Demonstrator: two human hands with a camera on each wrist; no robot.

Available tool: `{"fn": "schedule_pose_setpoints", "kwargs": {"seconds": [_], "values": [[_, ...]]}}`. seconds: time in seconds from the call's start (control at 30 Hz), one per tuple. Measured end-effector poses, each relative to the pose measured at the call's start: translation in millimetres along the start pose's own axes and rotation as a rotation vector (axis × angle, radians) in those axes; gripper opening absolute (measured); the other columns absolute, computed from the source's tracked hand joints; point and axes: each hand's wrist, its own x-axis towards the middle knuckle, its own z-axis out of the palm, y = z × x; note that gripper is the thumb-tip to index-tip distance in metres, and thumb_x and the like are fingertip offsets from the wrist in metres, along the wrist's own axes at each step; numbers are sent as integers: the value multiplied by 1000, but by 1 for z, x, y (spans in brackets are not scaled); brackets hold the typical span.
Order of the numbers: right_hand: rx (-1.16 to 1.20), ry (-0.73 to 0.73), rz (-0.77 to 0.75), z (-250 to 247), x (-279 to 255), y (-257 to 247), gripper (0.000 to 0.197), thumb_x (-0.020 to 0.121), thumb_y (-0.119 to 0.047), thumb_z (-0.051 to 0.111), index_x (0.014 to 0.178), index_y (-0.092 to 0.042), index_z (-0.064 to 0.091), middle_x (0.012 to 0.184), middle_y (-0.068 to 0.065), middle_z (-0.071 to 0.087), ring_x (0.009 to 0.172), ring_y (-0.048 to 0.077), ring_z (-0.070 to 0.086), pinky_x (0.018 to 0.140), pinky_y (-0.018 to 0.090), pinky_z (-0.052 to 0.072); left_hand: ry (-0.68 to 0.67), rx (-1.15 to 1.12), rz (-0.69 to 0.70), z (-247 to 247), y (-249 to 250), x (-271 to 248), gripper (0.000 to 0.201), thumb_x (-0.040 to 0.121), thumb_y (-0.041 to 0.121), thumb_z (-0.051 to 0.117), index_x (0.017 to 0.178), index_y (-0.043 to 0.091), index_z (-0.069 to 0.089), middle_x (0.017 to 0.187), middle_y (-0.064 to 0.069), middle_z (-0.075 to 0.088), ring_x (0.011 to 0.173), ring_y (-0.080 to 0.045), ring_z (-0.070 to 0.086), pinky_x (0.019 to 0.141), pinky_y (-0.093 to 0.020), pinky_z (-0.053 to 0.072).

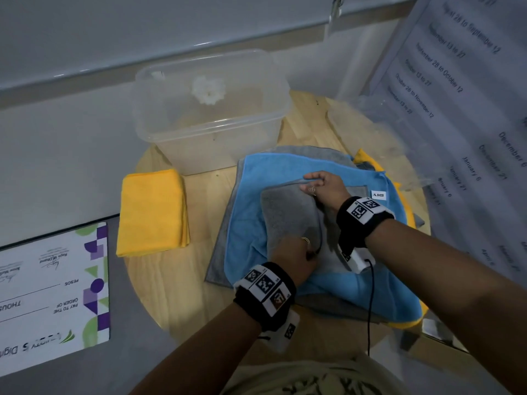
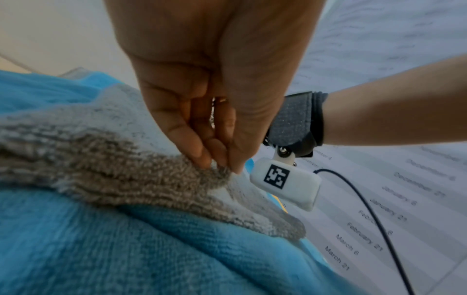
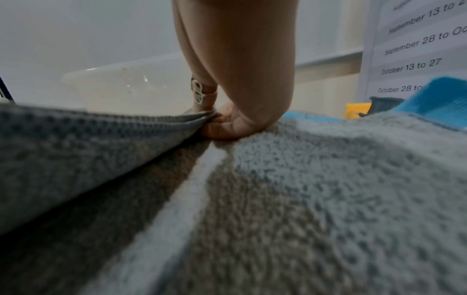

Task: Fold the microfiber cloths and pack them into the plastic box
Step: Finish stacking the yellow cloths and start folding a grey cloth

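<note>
Both hands, left (image 1: pixel 293 253) and right (image 1: pixel 325 186), pinched edges of the grey microfiber cloth (image 1: pixel 288 215) lying on the blue microfiber cloth (image 1: pixel 251 223).

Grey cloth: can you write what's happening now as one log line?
step: folding grey cloth | left hand: pinches near corner | right hand: pinches far edge | plastic box: no cloths

The plastic box (image 1: pixel 211 109) stands at the round table's (image 1: pixel 176 283) far edge; folded cloth (image 1: pixel 152 212) before it — cloth pile (image 1: pixel 285 246) to the right.
</note>
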Motion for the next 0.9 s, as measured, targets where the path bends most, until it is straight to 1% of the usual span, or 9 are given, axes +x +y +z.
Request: {"fn": "schedule_pose_setpoints", "kwargs": {"seconds": [0.07, 0.2, 0.3, 0.47, 0.6, 0.73, 0.77, 0.83, 0.9], "values": [[23, 11, -13, -2, 0, 5, 11, 80, -9, 72, 83, -14, 62, 74, 4, 63, 69, 12, 59, 75, 27, 51, 0, 77, 34, 3, 5, 3, 30, 87, 32, 56, 86, 3, 62, 95, -14, 66, 92, -27, 60, 71, -28, 36], [-13, 29, -35, -1, 2, 11, 19, 79, -5, 72, 73, -17, 59, 64, -1, 59, 54, -2, 56, 64, 19, 49, -32, 169, 70, 5, 6, 6, 32, 88, 36, 55, 90, 5, 62, 100, -12, 66, 96, -27, 61, 72, -27, 40], [-75, 17, -77, 0, 5, 13, 27, 76, 0, 73, 73, -20, 55, 60, -1, 52, 61, 8, 54, 73, 28, 50, -67, 244, 77, 3, 5, 7, 33, 89, 38, 53, 94, 8, 62, 103, -11, 65, 97, -27, 62, 71, -29, 43], [-108, -1, -121, -5, 3, 14, 33, 75, 6, 72, 85, -20, 53, 67, 7, 52, 61, 11, 54, 55, 13, 48, -110, 269, 119, 4, 7, 8, 31, 90, 38, 51, 97, 9, 62, 102, -10, 65, 95, -26, 62, 70, -30, 43], [-157, 10, -136, -5, -2, 16, 36, 73, 1, 75, 96, -15, 53, 74, 8, 54, 67, 15, 55, 64, 25, 49, -152, 214, 169, 6, 10, 9, 29, 89, 32, 55, 95, 5, 61, 98, -13, 65, 92, -26, 62, 66, -25, 37], [-193, 33, -123, -10, -9, 7, 38, 78, -8, 73, 108, -13, 50, 78, 2, 51, 67, 10, 51, 65, 21, 44, -80, 16, 141, 4, 0, 9, 33, 87, 38, 59, 83, 5, 63, 85, -12, 64, 83, -24, 62, 65, -25, 37], [-244, 64, -158, -13, -13, 3, 42, 80, -11, 72, 114, -11, 48, 88, 5, 52, 73, 13, 52, 69, 24, 45, 34, -44, 108, 3, -9, 12, 33, 90, 37, 54, 86, 6, 64, 89, -11, 64, 86, -25, 62, 69, -27, 41], [-434, 139, -313, -17, -29, -3, 47, 85, -14, 66, 126, -6, 44, 117, 14, 50, 102, 21, 52, 89, 32, 45, 241, -86, 56, -1, -31, 18, 33, 92, 26, 44, 112, 7, 62, 119, -13, 59, 111, -27, 56, 92, -29, 42], [-645, 75, -517, -14, -52, -4, 49, 89, -7, 56, 135, 0, 40, 139, 20, 39, 129, 30, 38, 112, 38, 30, 199, 20, 89, -5, -53, 20, 45, 91, 18, 40, 134, 6, 47, 147, -15, 36, 137, -32, 32, 112, -32, 25]]}}
